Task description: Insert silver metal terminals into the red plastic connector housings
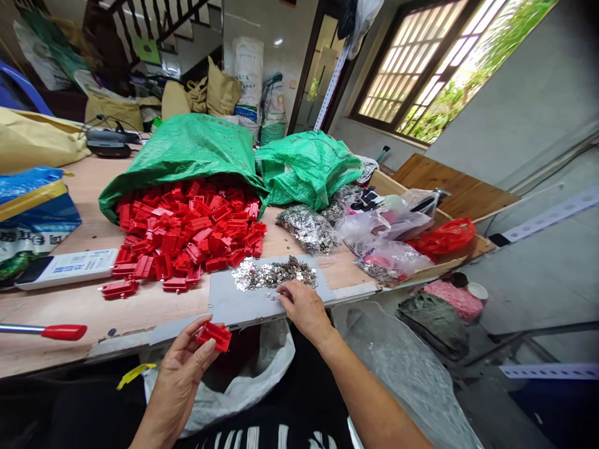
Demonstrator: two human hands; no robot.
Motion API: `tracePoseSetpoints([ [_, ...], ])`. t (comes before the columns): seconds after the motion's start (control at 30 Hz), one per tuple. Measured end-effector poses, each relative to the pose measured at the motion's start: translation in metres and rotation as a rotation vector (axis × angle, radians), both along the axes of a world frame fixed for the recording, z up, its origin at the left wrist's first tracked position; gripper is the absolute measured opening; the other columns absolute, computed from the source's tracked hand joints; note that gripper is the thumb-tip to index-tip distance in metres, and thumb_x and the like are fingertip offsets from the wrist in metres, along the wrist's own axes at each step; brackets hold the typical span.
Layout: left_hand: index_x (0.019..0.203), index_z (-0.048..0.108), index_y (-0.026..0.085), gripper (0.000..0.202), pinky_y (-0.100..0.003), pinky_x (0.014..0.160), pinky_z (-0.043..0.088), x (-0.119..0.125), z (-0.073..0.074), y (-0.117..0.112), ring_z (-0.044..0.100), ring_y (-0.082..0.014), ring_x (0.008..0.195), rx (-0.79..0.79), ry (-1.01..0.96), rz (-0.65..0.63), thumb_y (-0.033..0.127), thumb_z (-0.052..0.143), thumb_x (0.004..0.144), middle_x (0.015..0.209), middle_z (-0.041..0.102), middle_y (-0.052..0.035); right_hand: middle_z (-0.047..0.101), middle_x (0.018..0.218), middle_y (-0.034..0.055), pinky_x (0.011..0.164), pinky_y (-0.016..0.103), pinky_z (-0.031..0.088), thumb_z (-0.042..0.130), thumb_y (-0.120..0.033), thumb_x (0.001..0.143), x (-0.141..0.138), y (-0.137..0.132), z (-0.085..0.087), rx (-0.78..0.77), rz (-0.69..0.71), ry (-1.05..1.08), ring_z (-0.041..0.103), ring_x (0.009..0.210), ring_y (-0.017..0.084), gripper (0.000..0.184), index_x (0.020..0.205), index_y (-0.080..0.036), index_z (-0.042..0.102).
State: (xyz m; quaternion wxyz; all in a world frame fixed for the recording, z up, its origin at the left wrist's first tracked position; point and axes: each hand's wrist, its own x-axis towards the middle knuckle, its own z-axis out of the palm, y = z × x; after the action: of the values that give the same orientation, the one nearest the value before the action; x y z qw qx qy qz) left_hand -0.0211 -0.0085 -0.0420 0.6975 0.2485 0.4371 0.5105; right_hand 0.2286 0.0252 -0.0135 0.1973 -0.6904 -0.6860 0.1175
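Between the thumb and fingers of my left hand is a red plastic housing, its hollow side turned up, just off the table's front edge. My right hand reaches over the grey sheet with bent fingers at the near side of a pile of small metal pieces. Its fingertips are close together; whether a piece is pinched there is too small to tell. Many more red housings spill out of a green woven sack behind.
A second green sack and a clear bag of metal parts stand behind the pile. Plastic bags fill a wooden tray at right. A red-handled lever juts in from the left. Below the edge hangs an open white sack.
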Motion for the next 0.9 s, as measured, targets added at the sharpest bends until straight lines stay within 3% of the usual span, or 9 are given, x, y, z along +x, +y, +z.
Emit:
tracePoseSetpoints([
  [0.27,0.112,0.06,0.02,0.049,-0.023,0.078,0.056,0.0,-0.006,0.005,0.071,-0.0161,0.082,0.132,0.136,-0.01,0.027,0.08,0.067,0.09,0.076,-0.0032,0.063,0.089,0.001,0.069,0.023,0.038,0.056,-0.02,0.086,-0.011,0.0,-0.003,-0.002,0.006,-0.079,0.058,0.079,0.014,0.007,0.086,-0.023,0.062],
  [0.37,0.106,0.063,0.021,0.043,-0.025,0.078,0.058,0.002,-0.004,0.006,0.071,-0.0176,0.083,0.205,0.193,0.008,0.026,0.079,0.067,0.091,0.076,-0.0024,0.063,0.085,0.001,0.068,0.023,0.039,0.052,-0.018,0.086,-0.013,0.0,0.002,0.041,0.029,0.044,0.057,0.074,0.014,0.008,0.087,-0.021,0.059],
  [0.5,0.101,0.064,0.022,0.036,-0.028,0.08,0.059,0.007,0.002,0.007,0.072,-0.0189,0.087,0.333,0.256,0.037,0.025,0.078,0.067,0.095,0.075,-0.0016,0.058,0.072,-0.0035,0.055,0.021,0.035,0.052,-0.018,0.084,-0.024,-0.003,0.015,-0.034,0.113,0.324,0.047,0.053,0.009,0.004,0.083,-0.02,0.055],
  [0.6,0.1,0.065,0.023,0.034,-0.027,0.082,0.058,0.01,0.001,0.008,0.071,-0.0187,0.092,0.413,0.331,0.048,0.025,0.077,0.069,0.099,0.075,-0.0018,0.057,0.07,-0.0041,0.051,0.019,0.034,0.054,-0.02,0.084,-0.037,-0.01,0.025,-0.055,0.193,0.446,0.044,0.051,0.008,0.001,0.083,-0.019,0.055],
  [0.73,0.107,0.065,0.023,0.038,-0.029,0.087,0.056,0.01,-0.004,0.009,0.07,-0.0198,0.096,0.46,0.415,0.054,0.026,0.076,0.071,0.105,0.074,-0.0032,0.058,0.071,-0.0032,0.054,0.019,0.035,0.056,-0.02,0.084,-0.053,-0.02,0.031,-0.028,0.286,0.422,0.045,0.054,0.008,0.002,0.083,-0.019,0.057],
  [0.9,0.108,0.067,0.021,0.035,-0.031,0.089,0.055,0.009,-0.006,0.007,0.07,-0.0214,0.096,0.495,0.531,0.011,0.029,0.074,0.074,0.107,0.073,-0.0048,0.06,0.076,-0.0007,0.062,0.021,0.038,0.057,-0.017,0.085,-0.064,-0.025,0.026,0.026,0.361,0.332,0.052,0.066,0.011,0.003,0.084,-0.019,0.058],
])
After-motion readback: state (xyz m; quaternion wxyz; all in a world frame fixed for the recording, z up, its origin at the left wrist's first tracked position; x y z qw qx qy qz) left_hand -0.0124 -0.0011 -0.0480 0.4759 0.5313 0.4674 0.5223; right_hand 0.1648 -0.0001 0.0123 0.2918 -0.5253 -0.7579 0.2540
